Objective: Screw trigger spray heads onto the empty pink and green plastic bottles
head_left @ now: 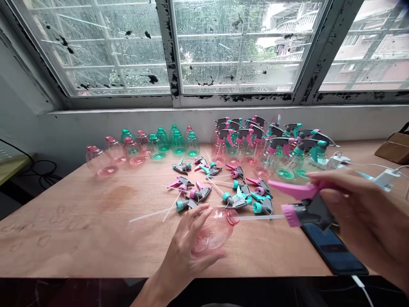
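My left hand (185, 247) is wrapped round a clear pink bottle (214, 230) lying tilted near the table's front edge, its threaded neck pointing right. My right hand (358, 213) holds a pink and grey trigger sprayer head (306, 204) level with that neck. The sprayer's thin clear dip tube (258, 217) reaches left and its tip is at the bottle's mouth.
Several loose sprayer heads (223, 189) lie mid-table. Empty pink and green bottles (150, 145) stand at the back left, and bottles with sprayers fitted (265, 145) at the back right. A dark phone (334, 249) with a cable lies under my right hand. A brown box (394, 147) sits far right.
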`<act>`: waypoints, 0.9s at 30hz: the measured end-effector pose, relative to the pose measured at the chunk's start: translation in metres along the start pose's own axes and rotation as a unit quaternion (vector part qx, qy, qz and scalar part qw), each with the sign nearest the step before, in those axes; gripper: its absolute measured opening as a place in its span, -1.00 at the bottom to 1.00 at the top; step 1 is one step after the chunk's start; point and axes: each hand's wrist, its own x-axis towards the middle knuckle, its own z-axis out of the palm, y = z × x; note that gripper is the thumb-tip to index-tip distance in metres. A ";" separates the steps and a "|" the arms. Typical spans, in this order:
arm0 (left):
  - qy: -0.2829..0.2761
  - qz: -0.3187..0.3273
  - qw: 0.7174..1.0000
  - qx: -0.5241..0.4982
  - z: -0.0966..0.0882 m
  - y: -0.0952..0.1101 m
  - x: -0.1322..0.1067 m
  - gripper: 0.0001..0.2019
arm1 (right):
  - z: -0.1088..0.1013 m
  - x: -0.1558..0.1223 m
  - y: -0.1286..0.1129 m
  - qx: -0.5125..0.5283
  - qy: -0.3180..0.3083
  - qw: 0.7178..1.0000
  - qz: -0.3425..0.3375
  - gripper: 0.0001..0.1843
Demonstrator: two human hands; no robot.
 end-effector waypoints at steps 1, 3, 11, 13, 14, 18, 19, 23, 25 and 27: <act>-0.003 0.017 1.000 0.023 0.000 0.001 0.001 -0.24 | 0.008 -0.001 -0.008 -0.004 -0.008 1.000 -0.015 -0.67; -0.013 0.061 0.996 0.069 0.001 0.005 0.005 -0.22 | 0.024 -0.008 -0.015 0.086 -0.050 0.994 0.037 -0.58; -0.152 0.153 0.958 0.191 -0.002 0.025 0.035 -0.28 | 0.076 -0.074 0.024 0.367 -0.128 0.858 0.336 -0.44; -0.192 0.124 0.958 0.174 -0.005 0.032 0.042 -0.25 | 0.080 -0.079 0.032 0.375 -0.133 0.847 0.352 -0.49; -0.205 0.099 0.961 0.155 -0.008 0.036 0.046 -0.22 | 0.080 -0.080 0.034 0.374 -0.135 0.845 0.358 -0.54; -0.250 0.017 0.966 0.064 -0.021 0.041 0.073 -0.29 | 0.081 -0.078 0.035 0.364 -0.146 0.844 0.366 -0.64; -0.274 0.008 0.960 0.059 -0.024 0.038 0.085 -0.33 | 0.081 -0.077 0.033 0.349 -0.143 0.853 0.360 -0.65; -0.298 0.016 0.951 0.085 -0.014 0.012 0.145 -0.43 | 0.080 -0.072 0.022 0.272 -0.117 0.905 0.306 -0.73; -0.288 0.028 0.951 0.111 0.004 -0.007 0.176 -0.51 | 0.078 -0.069 0.019 0.259 -0.111 0.917 0.283 -0.78; -0.282 0.046 0.949 0.130 0.026 -0.026 0.202 -0.59 | 0.077 -0.068 0.017 0.243 -0.095 0.927 0.269 -0.82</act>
